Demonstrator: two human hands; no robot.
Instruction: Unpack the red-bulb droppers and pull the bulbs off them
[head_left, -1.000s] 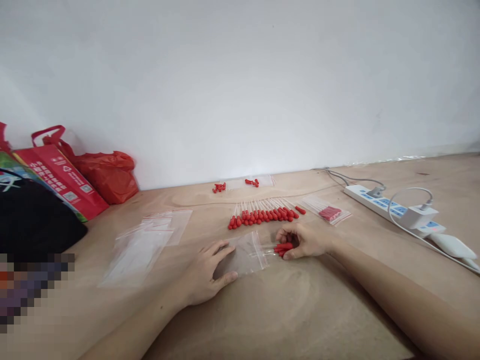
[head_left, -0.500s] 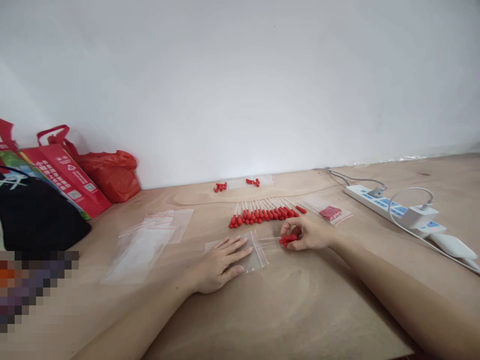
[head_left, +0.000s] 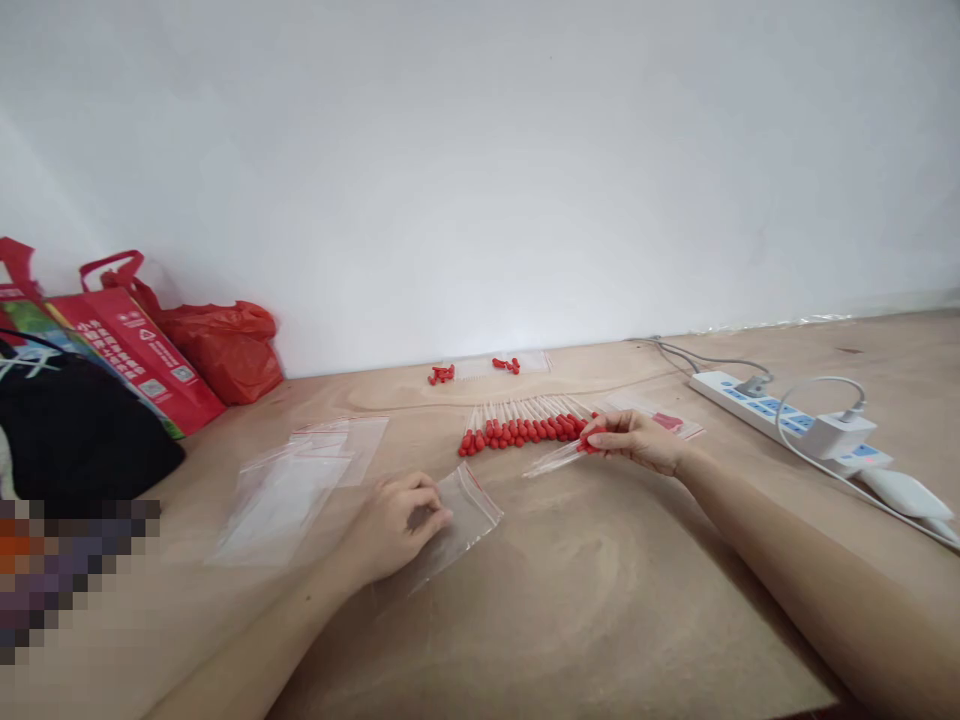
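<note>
My right hand [head_left: 643, 440] is closed on the red rubber bulbs of several glass droppers [head_left: 589, 440]. Their thin clear tubes point left over the table. With fingers curled, my left hand [head_left: 397, 525] pinches a clear zip-lock bag [head_left: 466, 515], which is tilted with its red-striped mouth to the right. Inside the bag I see nothing. Behind my hands lies a row of droppers [head_left: 525, 430], red bulbs toward me and tubes toward the wall. A filled bag of droppers [head_left: 686, 425] is partly hidden behind my right hand.
Flat clear zip-lock bags [head_left: 300, 485] overlap on the left. Loose red bulbs [head_left: 442, 374] and another clear bag [head_left: 536, 362] lie near the wall. At right is a power strip [head_left: 772, 410] with chargers and cables. A black bag [head_left: 82, 430] and red bags [head_left: 225, 345] stand far left.
My left hand, flat on the bag before, has curled its fingers, moved left and tilted the bag. My right hand has lifted the droppers away from the bag's mouth, rightward and farther from me.
</note>
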